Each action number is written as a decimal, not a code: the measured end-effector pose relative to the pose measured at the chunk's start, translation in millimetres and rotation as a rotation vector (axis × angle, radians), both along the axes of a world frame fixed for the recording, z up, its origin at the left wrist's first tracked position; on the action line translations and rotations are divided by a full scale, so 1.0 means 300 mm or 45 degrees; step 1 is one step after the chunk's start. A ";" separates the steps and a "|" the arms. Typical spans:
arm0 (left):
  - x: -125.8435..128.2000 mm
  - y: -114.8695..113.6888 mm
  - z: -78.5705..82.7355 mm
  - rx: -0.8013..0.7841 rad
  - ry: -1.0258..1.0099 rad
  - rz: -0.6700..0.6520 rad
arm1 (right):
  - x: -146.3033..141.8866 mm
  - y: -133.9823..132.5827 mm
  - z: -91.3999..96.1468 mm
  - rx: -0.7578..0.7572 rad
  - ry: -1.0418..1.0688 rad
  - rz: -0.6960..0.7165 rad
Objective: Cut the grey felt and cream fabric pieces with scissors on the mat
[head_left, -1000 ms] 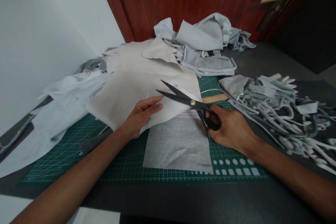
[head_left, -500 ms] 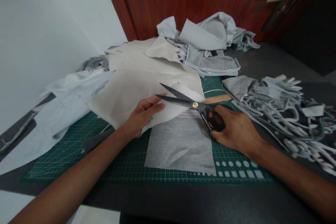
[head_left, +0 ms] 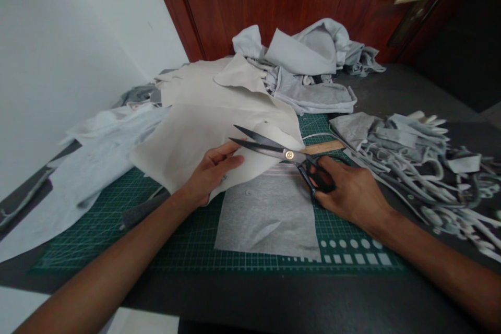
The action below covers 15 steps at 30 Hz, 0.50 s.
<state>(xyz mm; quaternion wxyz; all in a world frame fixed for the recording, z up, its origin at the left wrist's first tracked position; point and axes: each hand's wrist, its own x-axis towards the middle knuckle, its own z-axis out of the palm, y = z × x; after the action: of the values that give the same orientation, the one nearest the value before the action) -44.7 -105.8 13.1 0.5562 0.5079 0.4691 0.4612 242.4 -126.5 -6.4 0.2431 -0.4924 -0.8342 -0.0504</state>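
My right hand (head_left: 350,193) grips the black handles of a pair of tailor's scissors (head_left: 289,155), whose steel blades stand slightly apart and point left across a cream fabric sheet (head_left: 195,135). My left hand (head_left: 213,172) holds that sheet up at its edge, just left of the blade tips. Whether the fabric lies between the blades is hard to tell. Beneath the scissors, a grey fabric piece (head_left: 266,219) lies flat on a green cutting mat (head_left: 90,240).
A wooden ruler (head_left: 323,147) lies on the mat behind the scissors. Grey fabric strips (head_left: 410,162) are heaped at right, crumpled grey cloth (head_left: 309,62) at the back, and white fabric (head_left: 86,188) at left. A white wall and a wooden door (head_left: 250,0) bound the dark table (head_left: 274,302).
The scissors have turned flatter, with their tips swinging left and down, and the blades look slightly closer together. The view has shifted a little.
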 end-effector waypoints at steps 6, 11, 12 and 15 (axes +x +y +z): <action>0.001 0.003 0.000 -0.006 0.009 0.000 | 0.011 -0.002 0.011 0.044 -0.084 0.029; 0.001 0.006 -0.006 -0.039 -0.010 0.044 | 0.013 -0.002 0.024 -0.038 -0.078 0.000; 0.000 0.007 -0.008 -0.042 -0.003 0.063 | 0.013 -0.002 0.025 -0.053 -0.068 0.003; -0.003 0.011 -0.012 -0.037 0.025 0.100 | 0.011 -0.002 0.024 -0.055 -0.066 0.014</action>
<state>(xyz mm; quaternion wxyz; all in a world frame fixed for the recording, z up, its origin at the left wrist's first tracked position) -45.8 -102.5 9.4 0.5403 0.4855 0.5007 0.4708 245.6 -127.0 0.9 0.2109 -0.4916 -0.8438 -0.0439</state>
